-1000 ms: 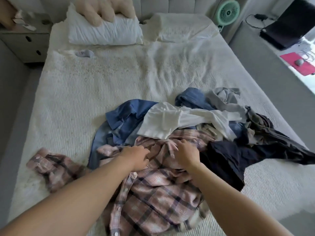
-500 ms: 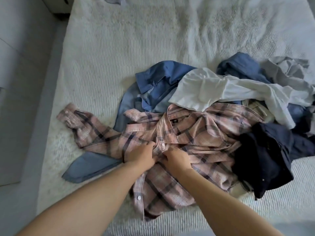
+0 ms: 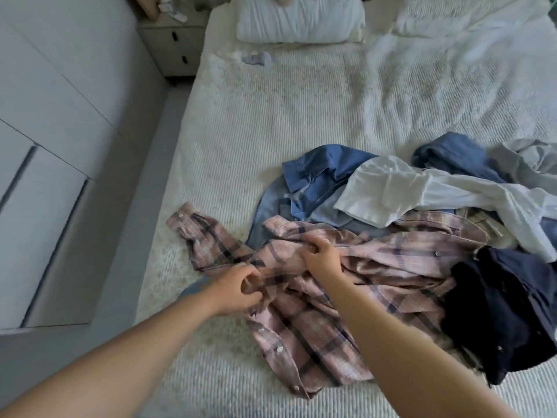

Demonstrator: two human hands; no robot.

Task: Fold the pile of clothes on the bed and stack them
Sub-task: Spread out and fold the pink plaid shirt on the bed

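Observation:
A pink plaid shirt (image 3: 388, 267) lies crumpled at the near side of the bed (image 3: 271, 131), one sleeve stretched out to the left. My left hand (image 3: 238, 289) pinches its fabric near the sleeve's base. My right hand (image 3: 322, 256) grips a bunched fold higher up, close to the collar. Behind the shirt the pile holds a blue denim shirt (image 3: 316, 173), a white top (image 3: 401, 191), a grey garment (image 3: 530, 158) and a dark navy garment (image 3: 509, 309) at the right.
A white pillow (image 3: 301, 21) lies at the head of the bed, with a small grey cloth (image 3: 257, 59) below it. A bedside drawer unit (image 3: 174, 46) and a white wardrobe (image 3: 45, 116) line the left side.
Both hands have shifted along the plaid shirt, the left one moving left toward the sleeve and the right one up toward the collar. The view has tilted up, showing the pillow again.

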